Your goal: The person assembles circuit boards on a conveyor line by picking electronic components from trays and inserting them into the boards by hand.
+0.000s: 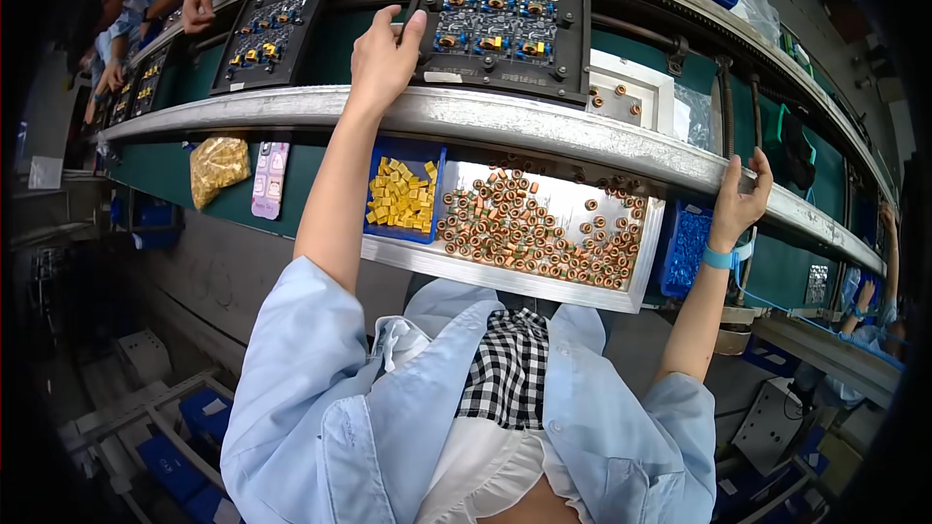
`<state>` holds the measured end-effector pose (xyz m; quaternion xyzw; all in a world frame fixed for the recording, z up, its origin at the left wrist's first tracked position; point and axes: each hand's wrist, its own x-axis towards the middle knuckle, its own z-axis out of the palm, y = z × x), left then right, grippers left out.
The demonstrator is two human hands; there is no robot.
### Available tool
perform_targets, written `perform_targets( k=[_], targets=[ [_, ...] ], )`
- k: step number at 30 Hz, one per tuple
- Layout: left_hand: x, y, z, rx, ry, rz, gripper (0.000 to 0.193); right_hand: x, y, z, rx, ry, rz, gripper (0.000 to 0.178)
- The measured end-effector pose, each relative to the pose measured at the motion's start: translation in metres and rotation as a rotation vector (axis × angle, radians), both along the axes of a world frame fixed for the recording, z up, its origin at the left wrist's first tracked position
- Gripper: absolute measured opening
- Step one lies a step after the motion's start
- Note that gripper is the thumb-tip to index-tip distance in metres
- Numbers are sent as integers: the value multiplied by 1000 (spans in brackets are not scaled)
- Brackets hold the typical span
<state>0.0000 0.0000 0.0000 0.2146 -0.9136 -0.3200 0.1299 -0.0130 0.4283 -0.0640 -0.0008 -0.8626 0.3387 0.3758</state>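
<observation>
One rail (544, 118) bears the open right hand (743, 199); the open left hand (382, 56) touches one six-board fixture (524, 76).

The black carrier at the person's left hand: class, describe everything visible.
The black carrier is a flat, rectangular plate of hard-looking material, with dark knobs around its border and a pale label at its lower left. It lies beyond the silver rail, holding circuit boards in two rows. The left hand is at its left edge, seemingly touching.

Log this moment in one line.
Left hand: at left edge of black fixture; right hand: at metal rail; things: copper coils in metal tray, yellow parts in blue bin
</observation>
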Motion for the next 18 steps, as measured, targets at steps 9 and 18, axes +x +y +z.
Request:
perform_targets(
  k=[9,18],
  targets=[
    [-11,63,-21,302,97,-333,52,-4,-3,1,2,9,-28,30],
    [-6,77,-39,71,347,-414,39,-4,-4,5,-15,47,-50,26]
  ],
)
